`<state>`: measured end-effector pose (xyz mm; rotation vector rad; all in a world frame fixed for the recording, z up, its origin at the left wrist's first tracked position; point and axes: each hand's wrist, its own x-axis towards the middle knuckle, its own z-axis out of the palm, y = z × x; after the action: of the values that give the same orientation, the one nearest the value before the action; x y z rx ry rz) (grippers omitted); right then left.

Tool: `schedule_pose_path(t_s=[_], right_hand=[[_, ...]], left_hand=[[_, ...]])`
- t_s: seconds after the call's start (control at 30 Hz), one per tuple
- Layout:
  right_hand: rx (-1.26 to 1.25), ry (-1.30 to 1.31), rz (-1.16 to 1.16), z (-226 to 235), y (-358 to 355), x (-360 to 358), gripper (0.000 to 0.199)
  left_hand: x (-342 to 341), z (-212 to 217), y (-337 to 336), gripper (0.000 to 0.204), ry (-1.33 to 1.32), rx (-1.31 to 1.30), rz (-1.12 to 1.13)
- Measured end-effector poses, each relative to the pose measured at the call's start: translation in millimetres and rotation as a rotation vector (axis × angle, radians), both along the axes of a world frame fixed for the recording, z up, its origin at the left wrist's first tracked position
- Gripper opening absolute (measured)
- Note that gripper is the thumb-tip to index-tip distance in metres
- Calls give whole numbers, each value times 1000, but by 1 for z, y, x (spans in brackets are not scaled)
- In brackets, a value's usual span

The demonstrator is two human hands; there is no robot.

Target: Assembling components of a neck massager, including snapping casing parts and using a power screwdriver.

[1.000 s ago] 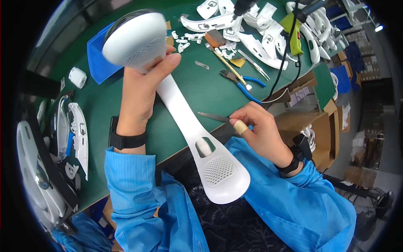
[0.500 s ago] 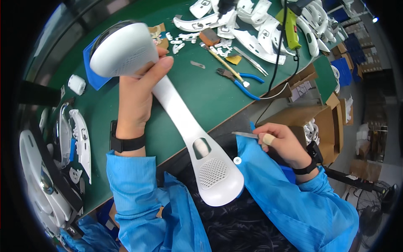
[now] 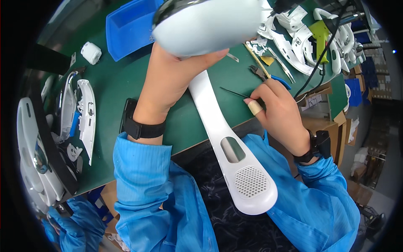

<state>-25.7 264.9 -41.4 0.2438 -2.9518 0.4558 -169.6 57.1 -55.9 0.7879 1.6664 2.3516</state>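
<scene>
One long white plastic casing (image 3: 218,122), grille end toward the body, wide head away. Left hand (image 3: 172,80) clasps it beneath the head; likely light, rigid and smooth (best taken at the narrow neck, where the palm now sits). Right hand (image 3: 279,109), just beside the neck, pinches one thin metal pick (image 3: 235,93), forefinger taped. Beyond that hand: one blue-handled pliers (image 3: 268,76), one yellow-green tool (image 3: 321,35), several white casing parts (image 3: 294,38). Beyond the left hand: one blue tray (image 3: 126,29), on a green bench (image 3: 117,88).
</scene>
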Motion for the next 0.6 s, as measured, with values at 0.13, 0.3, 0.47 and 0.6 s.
schedule_pose_path(t_s=[0.13,0.3,0.47,0.6], right_hand=[[-48,-14,31,4,-12,-16,23],[-150,-123,41,-6,-21,-29,22],[-220,-173,35,-3,-19,-32,20],[-313,-247,-13,-2,-18,-32,18]], left_hand=[[-4,-8,-1,25,5,-66,-53],[-5,-11,-3,27,-2,-90,-21],[-7,-9,-4,24,104,-104,32],[-2,-4,-5,28,-22,-94,-12]])
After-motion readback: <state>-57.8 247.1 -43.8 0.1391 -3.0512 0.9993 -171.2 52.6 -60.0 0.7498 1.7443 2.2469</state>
